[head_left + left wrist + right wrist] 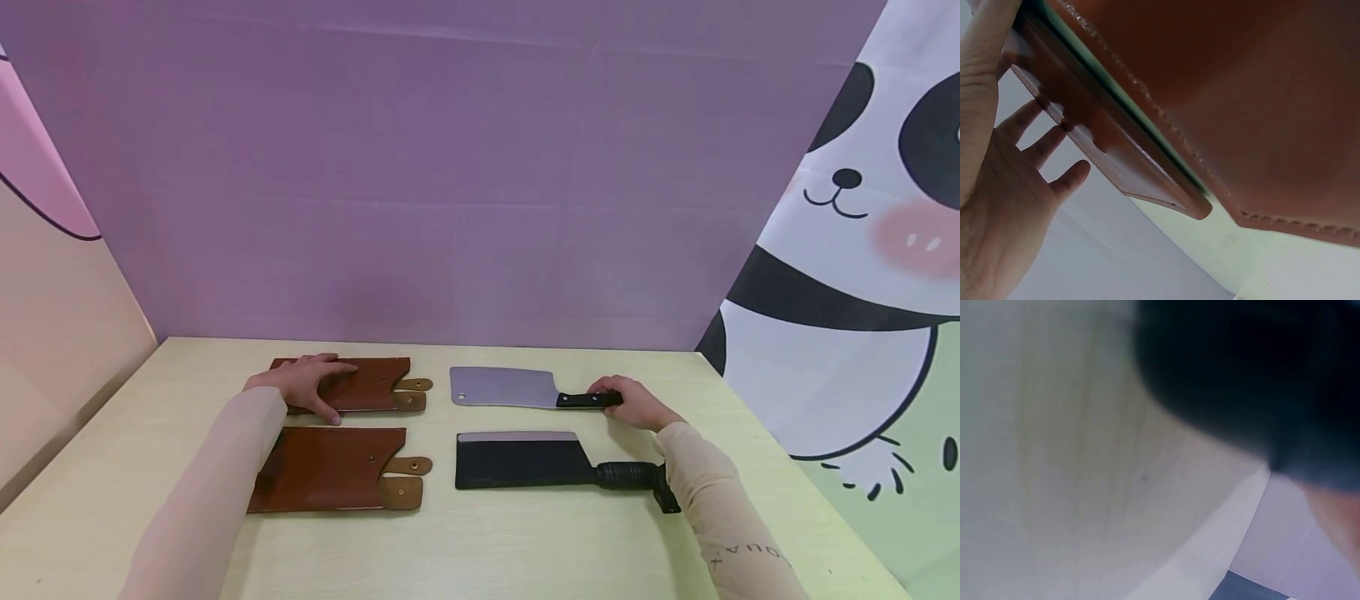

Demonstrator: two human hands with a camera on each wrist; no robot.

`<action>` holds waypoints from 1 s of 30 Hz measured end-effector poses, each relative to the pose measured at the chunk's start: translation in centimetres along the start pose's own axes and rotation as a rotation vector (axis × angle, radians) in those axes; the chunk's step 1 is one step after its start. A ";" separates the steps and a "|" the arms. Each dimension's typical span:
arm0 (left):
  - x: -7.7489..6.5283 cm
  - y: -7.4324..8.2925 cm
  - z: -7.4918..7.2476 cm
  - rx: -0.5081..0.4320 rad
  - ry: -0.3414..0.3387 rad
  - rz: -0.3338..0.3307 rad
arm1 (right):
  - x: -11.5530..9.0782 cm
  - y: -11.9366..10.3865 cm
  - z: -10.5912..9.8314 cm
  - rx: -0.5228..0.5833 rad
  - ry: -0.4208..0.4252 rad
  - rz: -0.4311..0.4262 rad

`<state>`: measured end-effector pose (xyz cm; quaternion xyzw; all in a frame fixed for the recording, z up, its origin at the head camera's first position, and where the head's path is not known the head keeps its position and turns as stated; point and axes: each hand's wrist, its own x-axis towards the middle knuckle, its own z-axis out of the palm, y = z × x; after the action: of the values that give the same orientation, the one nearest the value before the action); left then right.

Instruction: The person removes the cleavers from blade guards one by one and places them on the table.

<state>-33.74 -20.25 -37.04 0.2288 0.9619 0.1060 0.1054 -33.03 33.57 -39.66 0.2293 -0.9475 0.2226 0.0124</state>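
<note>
At the back left, my left hand lies spread over a brown leather knife sheath, its thumb at the near edge. In the left wrist view the fingers are extended and reach the far edge of that sheath. My right hand holds the end of the black riveted handle of a cleaver, whose silver blade points left. A blurred dark shape fills the upper right of the right wrist view, with part of the hand below it.
Nearer me lie a larger brown leather sheath with snap straps and a second cleaver with black blade cover and handle. My right sleeve overlaps its handle end. The pale table ends at a purple backdrop.
</note>
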 end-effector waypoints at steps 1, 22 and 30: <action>0.0 0.0 0.0 -0.001 -0.003 0.001 | 0.0 0.0 0.0 -0.001 0.000 -0.001; -0.2 0.1 0.0 -0.051 0.013 0.023 | -0.1 -0.5 0.1 0.020 0.005 0.018; -0.6 -0.4 0.1 -0.031 0.038 0.065 | -0.3 -0.7 0.0 0.001 0.030 -0.014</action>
<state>-33.34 -20.90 -37.19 0.2561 0.9541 0.1283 0.0872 -32.42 33.18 -39.41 0.2325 -0.9455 0.2262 0.0282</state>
